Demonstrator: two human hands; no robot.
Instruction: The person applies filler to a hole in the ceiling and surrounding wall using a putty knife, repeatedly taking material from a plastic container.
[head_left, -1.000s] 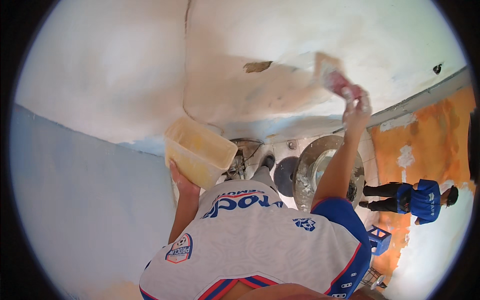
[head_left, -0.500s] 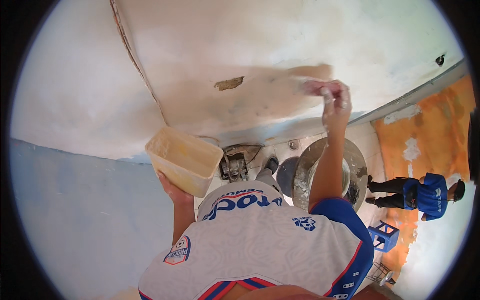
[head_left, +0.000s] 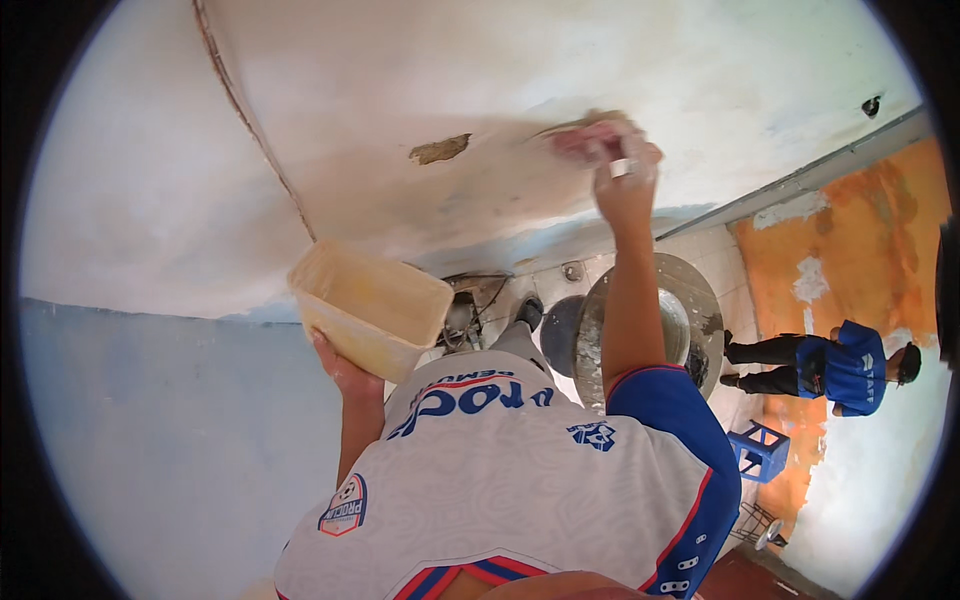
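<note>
A cream plastic tub, rectangular and smeared inside with pale residue, is gripped from below and the side by my left hand. It tilts so that its mouth opens toward the wall. My right hand, whitened with dust or paste, is closed round a flat pinkish-red thing. Motion blurs that thing, so its exact kind does not show. It is at the off-white wall, right of a chipped brown patch.
Below my right arm stands a large round basin crusted with white, beside a dark round container. A blue stool and a person in a blue shirt are at the right. A cracked line runs down the wall.
My right hand has swept left along the wall with the pinkish-red thing, coming nearer the chipped patch. My left hand still holds the tub, which has shifted only slightly.
</note>
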